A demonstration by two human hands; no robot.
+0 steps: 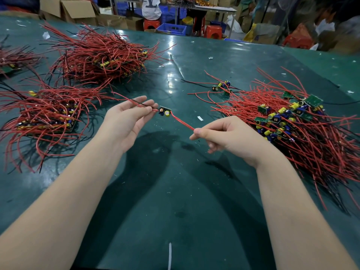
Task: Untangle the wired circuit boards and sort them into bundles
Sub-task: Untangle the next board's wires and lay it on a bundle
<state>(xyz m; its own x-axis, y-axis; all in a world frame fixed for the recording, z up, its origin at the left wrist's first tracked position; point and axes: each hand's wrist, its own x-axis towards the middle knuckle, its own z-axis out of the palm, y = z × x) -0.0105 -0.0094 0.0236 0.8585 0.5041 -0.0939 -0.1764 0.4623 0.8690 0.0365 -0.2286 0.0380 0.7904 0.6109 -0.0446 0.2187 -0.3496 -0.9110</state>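
One small circuit board point(164, 111) with a yellow capacitor hangs in the air above the green table point(175, 191), stretched between my hands. My left hand point(128, 121), palm up, pinches its red and black wires at the fingertips. My right hand point(224, 135) pinches the red wire pair leaving the board's other side. A tangled heap of boards and red wires point(288, 121) lies to the right. Two sorted bundles lie on the left, one near point(44, 114) and one farther back point(101, 59).
A few loose boards point(222, 86) lie between the right heap and the table's middle. Another bundle point(11, 61) sits at the far left edge. Paper scraps dot the table. Beyond the far edge are cardboard boxes, blue crates point(171, 29), red stools and a seated person.
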